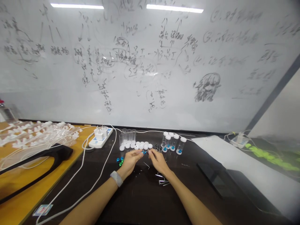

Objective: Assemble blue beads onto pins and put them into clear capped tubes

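Observation:
Both hands meet over the dark table, just in front of white round caps [141, 145]. A small shiny blue ball [144, 152] shows at the fingertips of my left hand [130, 161], which is closed in a pinch. My right hand [158, 160] is also closed, its fingertips close beside the ball; what they grip is hidden. Blue and green balls [120, 161] lie left of my left hand. Small black pieces [157, 147] sit behind my right hand. A bent hex key [147, 165] lies between the wrists, and metal screws or nails [162, 180] lie by my right forearm.
Clear tubes [128, 137] stand at the back; capped tubes with blue balls [173, 143] stand to the right. A power strip [101, 138] and white cables [103, 175] lie left. A dark phone-like slab [214, 179] and white sheet [234, 156] lie right.

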Action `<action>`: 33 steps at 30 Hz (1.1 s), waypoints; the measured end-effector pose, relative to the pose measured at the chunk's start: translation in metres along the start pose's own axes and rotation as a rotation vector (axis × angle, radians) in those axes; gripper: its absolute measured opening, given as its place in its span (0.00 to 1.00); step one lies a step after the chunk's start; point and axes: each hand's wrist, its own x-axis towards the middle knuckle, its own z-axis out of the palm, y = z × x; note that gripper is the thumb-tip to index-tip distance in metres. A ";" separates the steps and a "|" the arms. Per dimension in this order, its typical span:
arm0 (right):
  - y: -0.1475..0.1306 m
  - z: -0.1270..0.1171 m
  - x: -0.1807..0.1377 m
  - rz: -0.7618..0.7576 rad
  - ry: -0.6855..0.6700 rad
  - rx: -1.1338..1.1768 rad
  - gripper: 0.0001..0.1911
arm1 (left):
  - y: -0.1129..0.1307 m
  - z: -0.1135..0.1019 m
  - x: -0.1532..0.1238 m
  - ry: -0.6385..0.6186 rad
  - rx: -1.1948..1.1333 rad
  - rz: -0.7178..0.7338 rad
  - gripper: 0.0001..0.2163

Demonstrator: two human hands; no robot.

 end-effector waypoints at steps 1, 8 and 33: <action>0.000 0.000 0.000 0.002 -0.001 0.013 0.14 | 0.000 0.000 0.000 0.003 0.005 0.003 0.17; 0.000 -0.002 0.000 0.003 -0.006 -0.005 0.18 | 0.001 -0.001 0.000 0.003 0.032 0.015 0.17; -0.002 -0.003 -0.001 -0.008 -0.022 0.020 0.15 | 0.003 0.002 -0.002 0.001 0.005 0.015 0.16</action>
